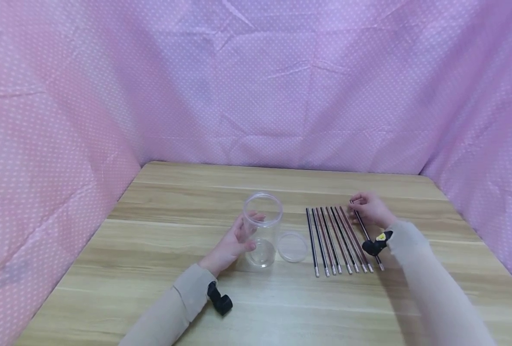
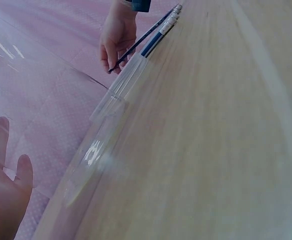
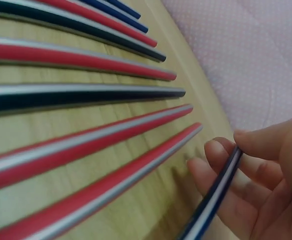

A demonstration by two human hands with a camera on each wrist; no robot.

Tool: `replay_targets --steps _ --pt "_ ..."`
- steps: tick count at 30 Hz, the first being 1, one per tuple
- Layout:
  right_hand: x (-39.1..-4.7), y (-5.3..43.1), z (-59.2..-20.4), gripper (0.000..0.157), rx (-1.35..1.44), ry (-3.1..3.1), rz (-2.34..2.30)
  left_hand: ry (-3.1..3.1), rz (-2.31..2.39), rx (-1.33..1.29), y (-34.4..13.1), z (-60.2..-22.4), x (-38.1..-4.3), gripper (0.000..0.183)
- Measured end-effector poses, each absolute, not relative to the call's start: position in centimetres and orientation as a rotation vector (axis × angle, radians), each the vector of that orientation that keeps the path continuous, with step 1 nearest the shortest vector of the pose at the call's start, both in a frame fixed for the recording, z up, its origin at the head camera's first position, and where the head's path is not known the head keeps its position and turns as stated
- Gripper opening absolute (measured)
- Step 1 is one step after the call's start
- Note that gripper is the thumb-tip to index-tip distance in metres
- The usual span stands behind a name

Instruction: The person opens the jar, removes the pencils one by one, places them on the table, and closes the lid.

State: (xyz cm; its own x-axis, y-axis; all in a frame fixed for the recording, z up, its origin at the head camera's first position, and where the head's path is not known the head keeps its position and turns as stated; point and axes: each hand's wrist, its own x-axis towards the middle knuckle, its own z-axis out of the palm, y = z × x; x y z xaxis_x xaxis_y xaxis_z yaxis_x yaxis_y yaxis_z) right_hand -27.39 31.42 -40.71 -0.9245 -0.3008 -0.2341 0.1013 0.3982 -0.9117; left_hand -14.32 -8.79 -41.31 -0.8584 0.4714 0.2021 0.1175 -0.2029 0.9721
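A tall transparent plastic jar stands upright on the table with its mouth uncovered. My left hand holds it from the left, fingers behind the wall and thumb at the front. Over on the right, my right hand pinches the far end of a dark striped pencil between thumb and fingertips. In the head view its eraser end points toward me. Several more pencils, dark and red with silver stripes, lie side by side left of that hand, erasers toward me.
A clear round lid lies flat between the jar and the pencil row. The wooden table has pink dotted cloth hanging behind it and along both sides.
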Motion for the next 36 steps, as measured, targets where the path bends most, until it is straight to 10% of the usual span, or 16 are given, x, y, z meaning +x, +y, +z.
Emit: replay_targets --steps 36 --pt "-27.0 29.7 -40.6 0.024 -0.291 2.823 -1.018 1.803 2.149 0.698 -9.0 -41.2 -14.3 0.082"
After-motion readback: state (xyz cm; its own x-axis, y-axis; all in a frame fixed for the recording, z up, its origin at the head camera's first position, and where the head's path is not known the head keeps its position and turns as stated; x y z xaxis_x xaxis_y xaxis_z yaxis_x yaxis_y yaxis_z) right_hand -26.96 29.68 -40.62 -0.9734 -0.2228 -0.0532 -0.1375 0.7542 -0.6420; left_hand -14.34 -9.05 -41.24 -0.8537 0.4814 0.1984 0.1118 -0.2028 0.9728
